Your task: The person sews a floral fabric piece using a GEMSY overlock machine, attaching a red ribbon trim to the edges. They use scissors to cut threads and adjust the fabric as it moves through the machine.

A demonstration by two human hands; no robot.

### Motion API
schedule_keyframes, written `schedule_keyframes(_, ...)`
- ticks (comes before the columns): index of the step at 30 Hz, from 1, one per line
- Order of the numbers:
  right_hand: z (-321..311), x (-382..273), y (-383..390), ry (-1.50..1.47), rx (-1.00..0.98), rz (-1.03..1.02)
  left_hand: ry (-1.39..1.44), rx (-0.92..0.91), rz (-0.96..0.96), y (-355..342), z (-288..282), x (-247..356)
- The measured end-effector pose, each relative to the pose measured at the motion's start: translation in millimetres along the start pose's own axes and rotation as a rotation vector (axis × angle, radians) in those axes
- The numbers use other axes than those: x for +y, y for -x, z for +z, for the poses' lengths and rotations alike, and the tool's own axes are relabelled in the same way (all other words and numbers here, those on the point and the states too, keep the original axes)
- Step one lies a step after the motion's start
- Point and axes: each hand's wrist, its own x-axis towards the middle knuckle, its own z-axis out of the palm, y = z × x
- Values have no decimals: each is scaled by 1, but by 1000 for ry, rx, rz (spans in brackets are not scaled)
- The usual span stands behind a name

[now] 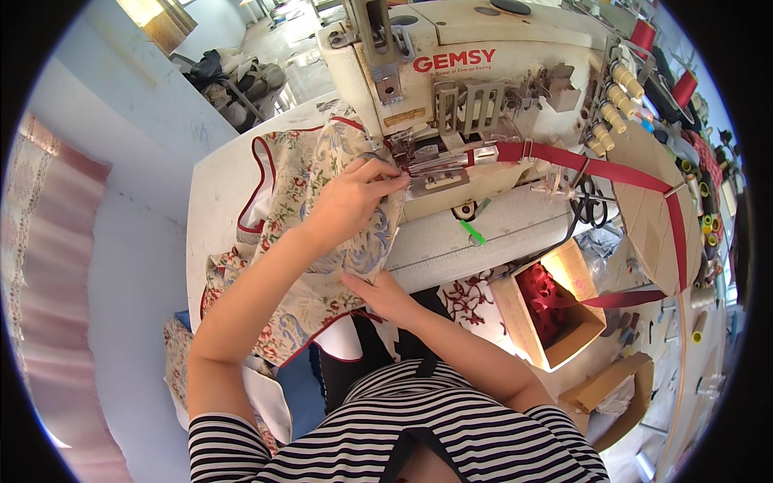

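Note:
A beige floral fabric piece point(298, 189) with dark red bound edges lies across the sewing machine's table, its upper right edge at the presser foot. My left hand point(350, 201) reaches over it, fingertips pinched together on the edge right beside the foot of the sewing machine point(515, 44). Lower down, my right hand point(378, 296) holds the fabric's near right part, thumb on top and the other fingers mostly hidden. Dark red binding tape point(555, 157) runs from the right into the metal binder guide point(443, 163) near my left fingertips.
An open cardboard box point(576, 338) at the right holds more red tape. Cream thread cones point(618, 101) stand by the machine. Red scraps point(469, 302) lie below the table edge. More floral fabric point(179, 362) hangs at the lower left, beside a wall and pink curtain point(64, 241).

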Motion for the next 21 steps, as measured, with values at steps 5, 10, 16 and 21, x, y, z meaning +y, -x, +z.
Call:
schedule_keyframes(5,-17,-7,29,-129,-73,77,-16,4,-49,1,1,5)
schedule_keyframes(10,-33,-12,40,-169,-77,-8,-95,13,-72,-3,2,11)
schedule_keyframes(16,-71,-29,49,-37,-199,169,-169,-5,-131,-3,1,20)
schedule_keyframes(21,-82,-42,56,-38,-200,153,-258,24,-69,-1,5,16)
